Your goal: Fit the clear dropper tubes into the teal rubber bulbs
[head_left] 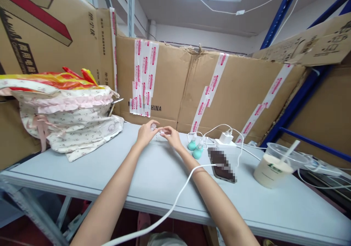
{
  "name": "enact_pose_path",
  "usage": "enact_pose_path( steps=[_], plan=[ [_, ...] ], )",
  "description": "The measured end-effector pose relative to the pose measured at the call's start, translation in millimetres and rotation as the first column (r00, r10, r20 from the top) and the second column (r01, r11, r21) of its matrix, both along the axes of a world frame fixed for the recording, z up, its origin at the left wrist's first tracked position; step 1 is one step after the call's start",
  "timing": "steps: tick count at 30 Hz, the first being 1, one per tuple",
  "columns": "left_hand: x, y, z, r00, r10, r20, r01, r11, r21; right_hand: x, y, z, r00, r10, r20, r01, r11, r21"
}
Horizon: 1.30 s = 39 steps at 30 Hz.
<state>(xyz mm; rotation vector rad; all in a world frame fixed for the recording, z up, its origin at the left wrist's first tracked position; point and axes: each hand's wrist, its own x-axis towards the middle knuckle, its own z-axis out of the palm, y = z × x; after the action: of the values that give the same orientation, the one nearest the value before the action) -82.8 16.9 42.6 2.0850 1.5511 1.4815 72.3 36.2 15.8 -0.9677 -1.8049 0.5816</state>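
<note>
Both my arms reach forward over the grey table (153, 176) and my hands meet near its far edge. My left hand (146, 131) has its fingers curled, pinching a small pale object (154, 127) that I cannot make out. My right hand (171, 135) touches it from the right, fingers closed towards the same spot. Two small teal bottles (196, 148) with white caps stand just right of my right hand. A white cable (175, 202) runs across my right forearm.
A floral fabric bag (71, 121) with red and yellow plastic on top sits at the left. A phone (222, 164), a white charger (226, 138) on a power strip and a lidded drink cup (274, 167) with straw lie at the right. Taped cardboard walls (233, 92) enclose the table.
</note>
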Motion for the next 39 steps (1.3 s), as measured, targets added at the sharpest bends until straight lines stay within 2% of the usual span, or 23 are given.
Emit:
enact_pose_path(
  steps=[3,5,7,11,16,21,26,31,33,36,37,39],
  plan=[
    [-3,5,-0.1,0.957,-0.103,0.273,0.086,0.994,0.073,-3,1,-17.3,0.975,-0.194,0.112,0.199,0.979,-0.037],
    [-5,12,-1.6,0.871,-0.219,0.439,0.189,0.976,0.111,-4,1,-24.6,0.935,-0.289,0.207,0.302,0.953,-0.035],
    [-6,19,-3.9,0.772,-0.322,0.548,0.291,0.946,0.145,-5,1,-29.1,0.920,-0.293,0.261,0.319,0.945,-0.065],
    [-6,21,-4.5,0.659,-0.434,0.614,0.420,0.890,0.179,-8,0,-33.4,0.917,-0.241,0.317,0.291,0.949,-0.121],
    [-3,6,5.8,0.537,-0.537,0.651,0.619,0.775,0.129,-12,-4,-36.2,0.861,-0.261,0.437,0.282,0.959,0.017],
    [-2,3,6.4,0.468,-0.530,0.707,0.648,0.750,0.133,-15,-5,-36.2,0.833,-0.287,0.473,0.294,0.954,0.061],
    [-4,6,2.8,0.477,-0.497,0.725,0.658,0.749,0.080,-16,-4,-37.1,0.803,-0.304,0.513,0.307,0.948,0.082],
    [-4,4,5.1,0.497,-0.501,0.708,0.694,0.720,0.022,-14,-10,-35.1,0.835,-0.301,0.461,0.291,0.952,0.096],
    [-3,3,5.1,0.506,-0.499,0.704,0.714,0.699,-0.018,-9,-16,-26.2,0.855,-0.355,0.378,0.320,0.935,0.154],
    [-1,4,1.9,0.526,-0.475,0.706,0.730,0.678,-0.087,3,-28,-1.8,0.864,-0.465,0.191,0.393,0.863,0.318],
    [0,4,0.2,0.535,-0.466,0.705,0.729,0.676,-0.106,7,-33,7.6,0.866,-0.477,0.152,0.394,0.837,0.379],
    [2,6,-3.1,0.558,-0.462,0.690,0.729,0.670,-0.141,15,-39,23.7,0.877,-0.446,0.178,0.308,0.807,0.503]
  ],
)
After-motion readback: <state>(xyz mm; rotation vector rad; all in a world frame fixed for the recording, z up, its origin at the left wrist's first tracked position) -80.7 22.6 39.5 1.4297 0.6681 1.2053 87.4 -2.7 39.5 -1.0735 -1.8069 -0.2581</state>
